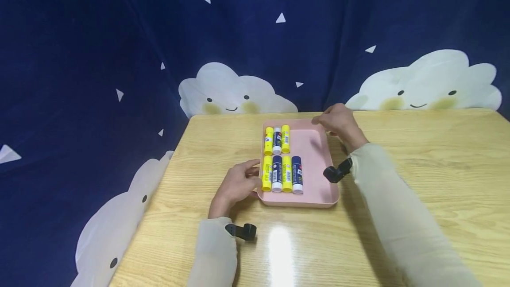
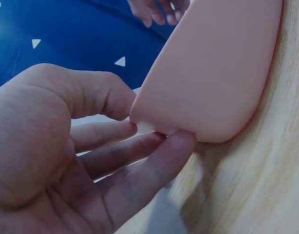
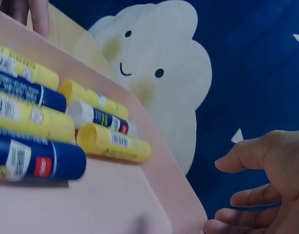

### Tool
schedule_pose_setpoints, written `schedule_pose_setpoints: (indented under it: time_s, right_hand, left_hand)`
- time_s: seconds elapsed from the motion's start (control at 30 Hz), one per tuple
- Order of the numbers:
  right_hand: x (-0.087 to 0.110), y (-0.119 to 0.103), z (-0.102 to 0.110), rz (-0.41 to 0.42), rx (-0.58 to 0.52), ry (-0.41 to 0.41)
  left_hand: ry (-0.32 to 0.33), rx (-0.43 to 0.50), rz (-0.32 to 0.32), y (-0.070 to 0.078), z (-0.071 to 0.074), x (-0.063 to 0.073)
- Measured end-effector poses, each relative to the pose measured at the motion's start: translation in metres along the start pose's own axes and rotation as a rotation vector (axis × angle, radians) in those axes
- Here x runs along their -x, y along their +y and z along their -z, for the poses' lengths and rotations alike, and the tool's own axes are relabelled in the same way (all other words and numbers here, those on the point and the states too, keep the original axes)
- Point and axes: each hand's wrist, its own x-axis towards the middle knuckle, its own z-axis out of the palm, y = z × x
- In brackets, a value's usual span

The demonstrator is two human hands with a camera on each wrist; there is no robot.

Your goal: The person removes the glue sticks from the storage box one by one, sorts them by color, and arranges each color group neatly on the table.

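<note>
A shallow pink tray point(image 1: 315, 163) lies on the table. Along its left side stand two rows of glue sticks, some yellow point(image 1: 287, 174), others dark blue with white point(image 1: 297, 175). My left hand point(image 1: 239, 183) holds the tray's left side near the front corner, thumb at the rim and fingers against the outer wall point(image 2: 208, 73). At the far right corner is my right hand point(image 1: 338, 122). Its fingers point(image 3: 247, 217) reach the outside of that corner, loosely spread, with the thumb apart from the rim in the right wrist view.
The wooden table point(image 1: 430, 180) extends to both sides of the tray. Behind it hangs a dark blue curtain point(image 1: 247, 34) with white clouds and triangles. Each wrist wears a small black camera point(image 1: 338, 171).
</note>
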Motion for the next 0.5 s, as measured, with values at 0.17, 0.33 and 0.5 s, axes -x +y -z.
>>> schedule_pose_setpoints:
  time_s: [0.17,0.33,0.5]
  right_hand:
    - [-0.002,-0.006,-0.013,-0.037,-0.021,-0.023]
    - [-0.006,-0.012,-0.026,-0.06,-0.035,-0.061]
    - [-0.009,-0.015,-0.04,-0.1,-0.041,-0.11]
  left_hand:
    - [-0.006,0.018,0.001,-0.001,0.0,0.001]
    - [-0.002,0.014,0.003,-0.001,0.0,0.001]
    - [-0.003,0.017,0.002,-0.002,0.001,0.0]
